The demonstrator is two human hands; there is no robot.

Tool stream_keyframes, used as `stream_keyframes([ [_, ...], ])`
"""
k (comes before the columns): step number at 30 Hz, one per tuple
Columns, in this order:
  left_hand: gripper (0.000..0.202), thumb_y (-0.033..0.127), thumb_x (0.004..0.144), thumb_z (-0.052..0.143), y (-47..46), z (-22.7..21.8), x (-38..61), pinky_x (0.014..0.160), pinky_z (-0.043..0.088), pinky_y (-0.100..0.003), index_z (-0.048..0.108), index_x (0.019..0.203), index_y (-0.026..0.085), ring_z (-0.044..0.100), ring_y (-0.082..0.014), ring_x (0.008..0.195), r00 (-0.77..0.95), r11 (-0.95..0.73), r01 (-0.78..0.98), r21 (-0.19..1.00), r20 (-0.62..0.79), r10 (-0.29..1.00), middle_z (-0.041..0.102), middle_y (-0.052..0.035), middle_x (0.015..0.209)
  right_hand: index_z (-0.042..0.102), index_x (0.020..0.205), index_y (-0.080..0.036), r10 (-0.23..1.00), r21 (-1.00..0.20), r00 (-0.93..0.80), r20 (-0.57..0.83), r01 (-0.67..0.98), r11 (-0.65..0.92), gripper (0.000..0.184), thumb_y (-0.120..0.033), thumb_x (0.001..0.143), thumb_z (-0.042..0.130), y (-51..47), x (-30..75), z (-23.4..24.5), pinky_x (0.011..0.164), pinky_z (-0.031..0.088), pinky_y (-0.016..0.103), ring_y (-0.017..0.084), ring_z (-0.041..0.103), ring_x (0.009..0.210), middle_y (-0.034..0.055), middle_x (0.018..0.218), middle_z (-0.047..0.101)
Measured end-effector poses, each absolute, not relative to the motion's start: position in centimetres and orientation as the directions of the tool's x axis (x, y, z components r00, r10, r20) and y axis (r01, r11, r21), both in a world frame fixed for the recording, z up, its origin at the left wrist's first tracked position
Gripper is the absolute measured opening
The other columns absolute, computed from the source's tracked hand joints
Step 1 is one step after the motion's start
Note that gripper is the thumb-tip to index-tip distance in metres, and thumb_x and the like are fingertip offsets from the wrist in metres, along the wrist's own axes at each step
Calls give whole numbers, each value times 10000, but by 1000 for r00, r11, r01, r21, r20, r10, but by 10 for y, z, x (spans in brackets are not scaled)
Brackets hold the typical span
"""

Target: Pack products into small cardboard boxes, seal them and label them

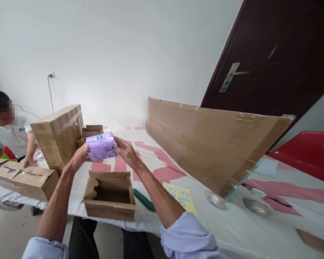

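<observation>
A purple tissue pack (101, 146) is held up above the table between my two hands. My left hand (80, 157) grips its left end, thumb on the near face. On the opposite end my right hand (126, 153) has its fingers closed around the edge. Below and nearer to me stands an open cardboard box (109, 210), flaps up, its visible inside dark. Just right of that box lies a dark green object (144, 200), partly behind my right forearm. A yellow sticker sheet (180, 198) is beside the same forearm.
Stacked cartons (58, 133) stand at the left. Beyond them a co-worker (13, 135) rests a hand on closed boxes (24, 178). A tall cardboard panel (205, 140) crosses the right side. Clear tape rolls (256, 207) and a red chair (307, 153) are farther right.
</observation>
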State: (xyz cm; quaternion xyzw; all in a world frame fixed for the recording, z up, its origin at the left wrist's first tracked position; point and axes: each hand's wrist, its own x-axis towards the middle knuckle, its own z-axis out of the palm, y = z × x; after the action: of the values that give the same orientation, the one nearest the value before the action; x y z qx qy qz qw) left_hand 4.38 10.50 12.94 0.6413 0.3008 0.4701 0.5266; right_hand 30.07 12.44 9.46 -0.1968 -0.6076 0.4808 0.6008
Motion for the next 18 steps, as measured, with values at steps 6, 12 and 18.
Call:
stream_keyframes([
  [6, 684, 488, 734, 941, 114, 145, 32, 963, 586, -430, 751, 1323, 198, 738, -361, 1125, 417, -365, 96, 926, 296, 859, 802, -104, 1215, 657, 1420, -311, 744, -783, -249, 620, -133, 608, 672, -468, 803, 872, 106, 310, 103, 1184, 493, 502, 317, 543, 1463, 88, 1523, 623],
  [12, 744, 493, 716, 898, 162, 111, 6, 1044, 553, -460, 695, 1362, 183, 677, -358, 1232, 255, -552, 323, 769, 491, 833, 712, -135, 1386, 595, 1527, -244, 895, -878, -361, 263, 295, 377, 802, -576, 834, 820, 72, 342, 65, 1089, 544, 538, 367, 596, 1396, 191, 1564, 574],
  [18, 518, 324, 587, 877, 223, 34, 7, 1194, 439, -575, 768, 1068, 165, 593, -411, 1349, 187, -480, 449, 753, 447, 875, 660, -175, 1405, 783, 971, -184, 943, -852, -309, 123, 454, 260, 255, -393, 871, 675, 61, 350, 33, 838, 530, 340, 254, 710, 948, 70, 988, 784],
])
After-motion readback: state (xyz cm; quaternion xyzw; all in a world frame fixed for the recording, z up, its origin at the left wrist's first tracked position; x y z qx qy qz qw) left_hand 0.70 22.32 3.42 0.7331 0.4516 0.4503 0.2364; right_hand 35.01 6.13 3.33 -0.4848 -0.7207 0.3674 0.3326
